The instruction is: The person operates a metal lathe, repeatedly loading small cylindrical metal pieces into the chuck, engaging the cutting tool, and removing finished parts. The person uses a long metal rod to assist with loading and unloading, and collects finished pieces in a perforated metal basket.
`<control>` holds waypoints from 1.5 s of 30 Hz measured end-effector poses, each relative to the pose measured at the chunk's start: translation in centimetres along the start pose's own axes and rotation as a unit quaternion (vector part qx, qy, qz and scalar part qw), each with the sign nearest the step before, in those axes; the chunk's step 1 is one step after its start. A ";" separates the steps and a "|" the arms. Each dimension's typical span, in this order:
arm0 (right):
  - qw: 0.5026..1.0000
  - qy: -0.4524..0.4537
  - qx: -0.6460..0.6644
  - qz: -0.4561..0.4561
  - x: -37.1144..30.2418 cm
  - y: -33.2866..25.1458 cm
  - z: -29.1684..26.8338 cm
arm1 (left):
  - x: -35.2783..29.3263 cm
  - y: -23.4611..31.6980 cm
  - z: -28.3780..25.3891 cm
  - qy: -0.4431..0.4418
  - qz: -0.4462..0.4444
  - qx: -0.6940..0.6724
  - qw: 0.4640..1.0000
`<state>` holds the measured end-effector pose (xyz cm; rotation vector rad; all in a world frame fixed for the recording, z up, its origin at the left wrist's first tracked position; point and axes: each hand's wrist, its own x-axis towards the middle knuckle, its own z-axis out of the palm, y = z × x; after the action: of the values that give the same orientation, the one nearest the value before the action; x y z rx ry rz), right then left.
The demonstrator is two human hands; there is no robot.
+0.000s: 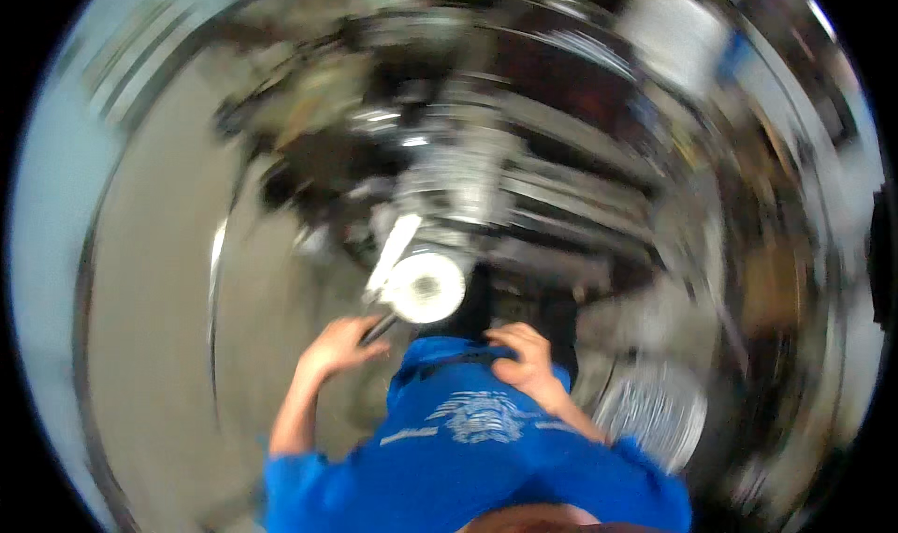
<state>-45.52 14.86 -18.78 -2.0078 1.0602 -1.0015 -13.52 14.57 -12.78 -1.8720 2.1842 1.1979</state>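
1. A round white disc with a greyish centre (426, 288) is just in front of the wearer's waist, a little left of the body's midline. Its face is turned up toward the camera; blur hides its material.
2. A short, dark, slender handle (379, 329) lies at the disc's lower-left edge and slants down to the left hand.
3. The left hand (344, 346) is closed around the outer end of this handle, which lies between thumb and fingers.
4. A straight, bright white strip (393, 252) slants up and to the right along the disc's left side; whether the two are joined, I cannot tell.
5. The right hand (526, 360) is at the lower hem of a blue short-sleeved fabric shirt with a pale print (482, 416), fingers bent; whether it grips the cloth, I cannot tell.
6. Black trousers (561, 327) show beyond the hem.
7. To the right of the right forearm, well apart from the disc, is a round, silvery-grey object (655, 416), its surface streaked by blur.
8. Beyond the disc stretches a smeared cluster of dark and grey equipment (561, 112).
9. On the left lies a smooth beige-grey floor (154, 280), bordered by a pale blue wall (56, 215).
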 end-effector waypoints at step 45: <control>0.959 0.227 -0.105 0.130 -7.9 4.8 -12.6 | 1.4 9.6 -6.8 0.013 0.023 -0.102 0.994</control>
<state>-60.98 17.12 -18.89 -1.7688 1.6903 -1.2822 -19.06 9.43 -3.62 -1.9294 2.2035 1.4652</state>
